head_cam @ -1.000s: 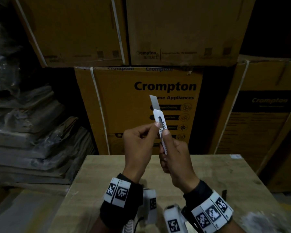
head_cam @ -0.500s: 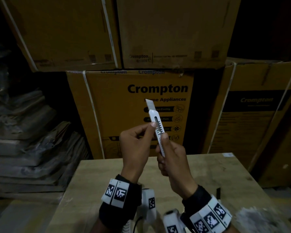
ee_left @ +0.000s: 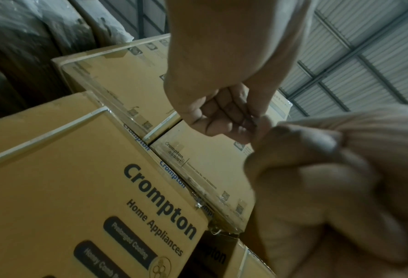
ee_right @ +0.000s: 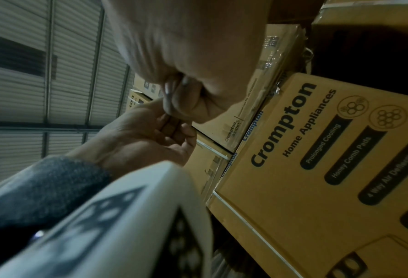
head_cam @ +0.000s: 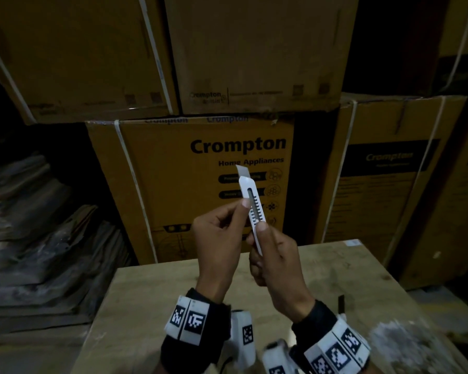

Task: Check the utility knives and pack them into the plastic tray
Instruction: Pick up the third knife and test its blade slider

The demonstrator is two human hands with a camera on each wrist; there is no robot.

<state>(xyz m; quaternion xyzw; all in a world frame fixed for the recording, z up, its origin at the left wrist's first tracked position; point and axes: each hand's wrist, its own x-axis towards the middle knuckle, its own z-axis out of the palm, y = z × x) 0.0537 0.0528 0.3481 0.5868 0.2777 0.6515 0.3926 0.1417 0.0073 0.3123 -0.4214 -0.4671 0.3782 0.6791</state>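
Fingertip of my left hand (head_cam: 218, 238) steadied the knife (head_cam: 251, 209) just beside its slot, fingers curled. My right hand (head_cam: 274, 261) gripped the handle below, thumb on the slider; best to keep clear of the exposed blade (head_cam: 243, 171).

knife body (head_cam: 250, 195): smooth white plastic, as we see it; slightly glossy
blade (head_cam: 242, 170): bare grey metal, we judge; dull sheen
counter (head_cam: 343, 268): pale unfinished wood, matt and grainy
boxes (head_cam: 173, 190): matt brown cardboard; we note white plastic straps
wristbands (head_cam: 197, 346): dark cloth
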